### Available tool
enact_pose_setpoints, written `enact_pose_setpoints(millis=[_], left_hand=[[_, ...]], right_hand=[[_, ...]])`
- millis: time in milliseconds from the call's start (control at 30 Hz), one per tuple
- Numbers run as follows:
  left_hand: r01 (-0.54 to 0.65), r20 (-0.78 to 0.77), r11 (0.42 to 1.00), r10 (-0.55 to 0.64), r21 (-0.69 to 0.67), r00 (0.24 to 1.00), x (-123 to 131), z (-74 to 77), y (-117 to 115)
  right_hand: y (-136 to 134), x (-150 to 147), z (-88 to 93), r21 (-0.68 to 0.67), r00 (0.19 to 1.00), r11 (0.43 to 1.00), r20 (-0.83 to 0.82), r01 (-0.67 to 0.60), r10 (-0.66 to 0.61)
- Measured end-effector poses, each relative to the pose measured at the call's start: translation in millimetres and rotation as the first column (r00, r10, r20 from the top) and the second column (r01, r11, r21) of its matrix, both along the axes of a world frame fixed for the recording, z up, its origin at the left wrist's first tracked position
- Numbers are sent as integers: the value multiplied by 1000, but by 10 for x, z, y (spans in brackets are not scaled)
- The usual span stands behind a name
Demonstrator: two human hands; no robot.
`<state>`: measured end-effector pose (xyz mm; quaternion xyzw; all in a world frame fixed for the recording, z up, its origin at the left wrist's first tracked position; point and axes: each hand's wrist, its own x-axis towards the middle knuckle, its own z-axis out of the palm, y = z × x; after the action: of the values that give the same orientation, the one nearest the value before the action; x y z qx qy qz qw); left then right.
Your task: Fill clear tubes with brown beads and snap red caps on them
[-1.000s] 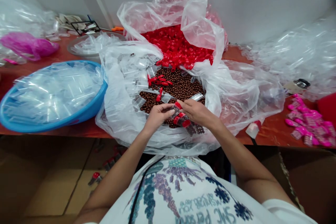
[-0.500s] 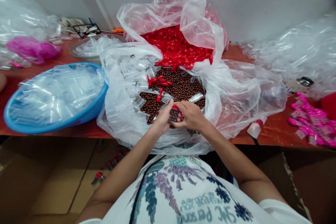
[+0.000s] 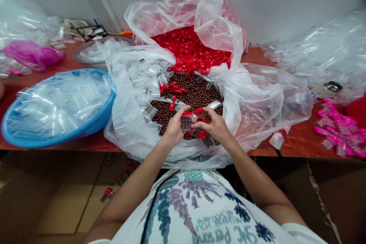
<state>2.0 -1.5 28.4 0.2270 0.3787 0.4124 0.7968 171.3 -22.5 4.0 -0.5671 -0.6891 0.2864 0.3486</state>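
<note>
tube [image 3: 186, 123], clear, seemingly plastic, in left hand [image 3: 174, 127]; round brown beads [image 3: 197, 89] beyond.

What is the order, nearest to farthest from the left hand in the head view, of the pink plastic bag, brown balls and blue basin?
1. Brown balls: just ahead of the left hand.
2. Blue basin: to the hand's left.
3. Pink plastic bag: far left, behind the basin.
</note>
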Motion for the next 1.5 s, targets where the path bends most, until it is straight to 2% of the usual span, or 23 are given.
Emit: enact_pose_setpoints(millis=[100, 167, 233, 400, 467, 567, 667, 733, 800, 833, 867, 900, 967, 1000, 1067, 1167, 1233, 1300, 1367, 1433, 1500], left_hand=[[19, -2, 1000, -19, 8, 1000, 71, -48, -28], [23, 7, 1000, -23, 20, 1000, 107, -85, -37], [15, -7, 1000, -14, 27, 1000, 124, -110, -33], [-34, -122, 998, 40, 50, 992, 153, -149, -38], [-89, -151, 992, 101, 85, 983, 186, -178, -82], [-110, -173, 987, 130, 119, 976, 239, -245, -192], [-38, -232, 990, 69, 137, 970, 243, -307, -267], [98, -335, 978, -31, 185, 942, 184, -321, -228], [234, -488, 935, -78, 265, 869, 70, -307, -92], [281, -581, 907, -51, 314, 813, -1, -294, 9], [309, -672, 875, 26, 374, 740, -73, -281, 123], [345, -762, 829, 141, 439, 632, -141, -272, 243], [490, -858, 711, 346, 504, 379, -238, -274, 469], [580, -875, 657, 398, 482, 276, -261, -287, 563], [735, -903, 573, 411, 363, 126, -259, -332, 694], [832, -933, 515, 359, 206, 8, -199, -402, 770], [832, -946, 520, 323, 192, 16, -170, -425, 782], [800, -954, 545, 278, 250, 109, -162, -425, 795], [699, -935, 621, 221, 355, 279, -159, -407, 819], [509, -863, 740, 190, 440, 469, -146, -384, 855], [326, -783, 822, 213, 467, 584, -119, -371, 901]], right_hand=[[-32, -89, 83, 181, 987, 977, 136, -115, 91], [-53, -137, 133, 233, 953, 945, 252, -228, 168], [-65, -167, 150, 250, 927, 927, 323, -279, 191], [-28, -180, 63, 343, 904, 888, 396, -306, 159], [-7, -175, 4, 377, 892, 860, 418, -343, 173], [-18, -162, -79, 405, 874, 828, 447, -388, 191], [-84, -124, -114, 425, 879, 822, 443, -379, 176], [-138, -69, -97, 411, 892, 844, 424, -345, 158], [-187, 10, -58, 358, 908, 889, 397, -284, 130], [-208, 57, -38, 325, 916, 912, 385, -251, 114], [-226, 104, -23, 292, 920, 930, 378, -223, 102], [-243, 150, -14, 264, 923, 943, 374, -204, 95], [-273, 230, -22, 231, 922, 954, 375, -193, 96], [-287, 260, -38, 221, 921, 956, 377, -195, 101], [-316, 300, -80, 203, 918, 958, 380, -202, 113], [-357, 317, -136, 187, 913, 958, 388, -215, 129], [-379, 312, -160, 196, 907, 955, 401, -221, 128], [-396, 301, -183, 223, 900, 949, 421, -224, 114], [-410, 289, -210, 247, 891, 939, 441, -238, 110], [-420, 277, -231, 251, 884, 934, 453, -254, 119], [-428, 270, -229, 241, 878, 935, 462, -261, 126]])
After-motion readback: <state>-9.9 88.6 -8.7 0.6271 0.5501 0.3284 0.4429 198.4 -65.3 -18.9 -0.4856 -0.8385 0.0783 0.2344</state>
